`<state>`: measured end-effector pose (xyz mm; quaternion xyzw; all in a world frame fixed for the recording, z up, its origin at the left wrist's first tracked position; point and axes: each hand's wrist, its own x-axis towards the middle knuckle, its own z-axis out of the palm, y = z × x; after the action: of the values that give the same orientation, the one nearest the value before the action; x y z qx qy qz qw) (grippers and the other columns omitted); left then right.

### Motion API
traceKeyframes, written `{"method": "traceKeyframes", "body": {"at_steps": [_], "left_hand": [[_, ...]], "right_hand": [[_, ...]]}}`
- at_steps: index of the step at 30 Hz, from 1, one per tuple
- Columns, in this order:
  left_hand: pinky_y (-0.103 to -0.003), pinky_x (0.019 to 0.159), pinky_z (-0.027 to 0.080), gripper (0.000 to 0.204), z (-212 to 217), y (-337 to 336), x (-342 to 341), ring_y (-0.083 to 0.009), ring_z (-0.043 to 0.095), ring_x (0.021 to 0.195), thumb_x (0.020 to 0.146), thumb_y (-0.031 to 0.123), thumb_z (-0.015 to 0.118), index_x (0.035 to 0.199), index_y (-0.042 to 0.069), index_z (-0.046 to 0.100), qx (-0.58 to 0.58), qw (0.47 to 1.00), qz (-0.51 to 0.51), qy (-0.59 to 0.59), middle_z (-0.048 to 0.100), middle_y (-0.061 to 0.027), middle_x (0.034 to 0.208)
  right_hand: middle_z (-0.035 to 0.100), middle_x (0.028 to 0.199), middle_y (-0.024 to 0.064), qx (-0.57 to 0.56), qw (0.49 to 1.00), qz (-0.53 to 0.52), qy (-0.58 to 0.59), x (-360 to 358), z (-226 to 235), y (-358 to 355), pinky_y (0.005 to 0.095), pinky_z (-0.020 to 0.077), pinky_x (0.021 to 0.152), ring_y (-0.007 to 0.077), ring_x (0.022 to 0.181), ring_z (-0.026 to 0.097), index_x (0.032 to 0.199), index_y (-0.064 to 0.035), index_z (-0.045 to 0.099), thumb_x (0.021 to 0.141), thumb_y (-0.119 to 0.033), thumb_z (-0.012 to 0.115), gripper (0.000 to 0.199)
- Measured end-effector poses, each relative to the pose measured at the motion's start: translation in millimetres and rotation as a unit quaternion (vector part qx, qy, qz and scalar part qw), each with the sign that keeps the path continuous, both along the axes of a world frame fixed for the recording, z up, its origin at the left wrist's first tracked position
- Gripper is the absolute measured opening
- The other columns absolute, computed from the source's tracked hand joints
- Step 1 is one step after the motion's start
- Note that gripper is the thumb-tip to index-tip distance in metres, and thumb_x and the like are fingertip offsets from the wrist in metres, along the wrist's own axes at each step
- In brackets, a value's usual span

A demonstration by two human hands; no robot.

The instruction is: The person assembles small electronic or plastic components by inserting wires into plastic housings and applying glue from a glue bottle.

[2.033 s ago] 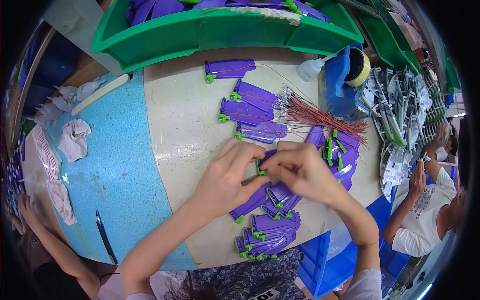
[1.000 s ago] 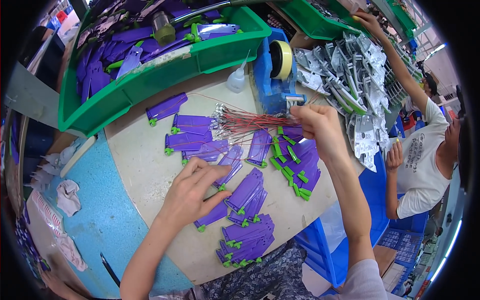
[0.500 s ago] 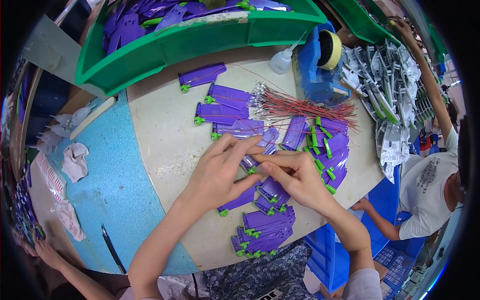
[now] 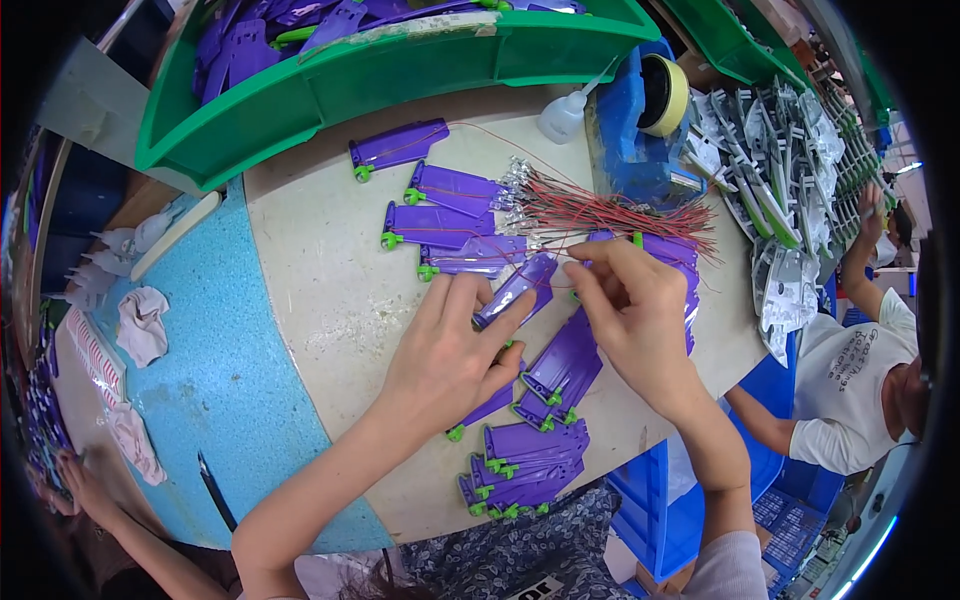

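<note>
My left hand grips a flat purple plastic piece between thumb and fingers, over the middle of the table. At the far end of that piece, my right hand has thumb and forefinger pinched on a thin red wire. Beyond my hands, several purple pieces with green clips lie in a column, some with red wire across them. A bundle of red wires with bright ends lies behind my right hand. More purple pieces lie overlapped below and between my hands, partly hidden.
A green bin full of purple parts spans the far edge. A white squeeze bottle and a blue tape holder with yellow tape stand nearby. Grey-white plastic parts are heaped at right. Stacked purple pieces lie near me. Co-workers sit both sides.
My hands have moved apart: the right went up and right to the wire, while the left keeps the purple piece. The overlapped pieces between my hands are more exposed. The right-side co-worker's raised arm has lowered.
</note>
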<state>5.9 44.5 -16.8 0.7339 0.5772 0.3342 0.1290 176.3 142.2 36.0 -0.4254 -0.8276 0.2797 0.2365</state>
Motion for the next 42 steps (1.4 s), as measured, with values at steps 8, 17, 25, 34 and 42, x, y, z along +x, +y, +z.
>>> {"method": "traceKeyframes", "body": {"at_steps": [8, 17, 25, 34, 42], "left_hand": [[-0.045, 0.086, 0.049, 0.062, -13.7, -1.6, -5.6, -0.0389, 0.056, 0.099, 0.075, 0.012, 0.081, 0.124, -0.004, 0.048, -0.024, 0.986, 0.017, -0.165, 0.055, -0.0201, 0.107], [-0.042, 0.082, 0.049, 0.037, 1.0, -2.1, -25.7, -0.0331, 0.057, 0.093, 0.065, 0.004, 0.079, 0.098, 0.001, 0.063, 0.064, 0.992, 0.099, -0.052, 0.06, -0.0137, 0.104], [-0.035, 0.08, 0.053, 0.033, 2.6, -57.4, -1.8, -0.0277, 0.06, 0.093, 0.077, 0.008, 0.076, 0.107, -0.001, 0.067, -0.014, 0.994, 0.077, -0.07, 0.062, -0.012, 0.111], [-0.04, 0.08, 0.053, 0.049, 4.2, -29.4, 11.5, -0.0296, 0.061, 0.094, 0.075, 0.006, 0.078, 0.122, 0.001, 0.064, -0.028, 0.992, 0.123, 0.015, 0.058, -0.0124, 0.118], [-0.038, 0.077, 0.054, 0.053, -11.7, -14.2, -7.1, -0.0302, 0.063, 0.09, 0.071, 0.004, 0.083, 0.117, -0.001, 0.057, -0.019, 0.976, 0.029, -0.215, 0.062, -0.0148, 0.104]], "right_hand": [[0.064, 0.062, 0.0105, -0.285, 0.928, 0.181, -0.154, -48.1, 3.2, 27.4, 0.0318, 0.0504, 0.045, 0.0165, 0.047, 0.064, 0.073, 0.0068, 0.061, 0.075, 0.007, 0.066, 0.005], [0.063, 0.079, 0.019, 0.195, 0.978, 0.034, 0.07, -41.1, 0.6, 57.7, 0.0438, 0.0524, 0.068, 0.0349, 0.074, 0.065, 0.077, 0.0018, 0.064, 0.079, 0.002, 0.068, 0.004], [0.066, 0.086, 0.0165, 0.194, 0.976, 0.066, 0.069, -39.9, -10.0, 71.4, 0.0407, 0.0527, 0.071, 0.0351, 0.078, 0.066, 0.086, 0.0014, 0.067, 0.081, -0.001, 0.07, 0.006], [0.06, 0.078, 0.014, 0.089, 0.979, 0.179, -0.041, -5.9, 34.7, -28.6, 0.0375, 0.0507, 0.057, 0.0306, 0.064, 0.062, 0.096, 0.0019, 0.067, 0.079, 0.001, 0.072, 0.018], [0.055, 0.069, 0.0049, -0.083, 0.973, 0.216, -0.004, -14.2, -13.1, -4.9, 0.0307, 0.0381, 0.051, 0.0142, 0.057, 0.05, 0.086, 0.0021, 0.072, 0.077, 0.0, 0.076, 0.01]]}}
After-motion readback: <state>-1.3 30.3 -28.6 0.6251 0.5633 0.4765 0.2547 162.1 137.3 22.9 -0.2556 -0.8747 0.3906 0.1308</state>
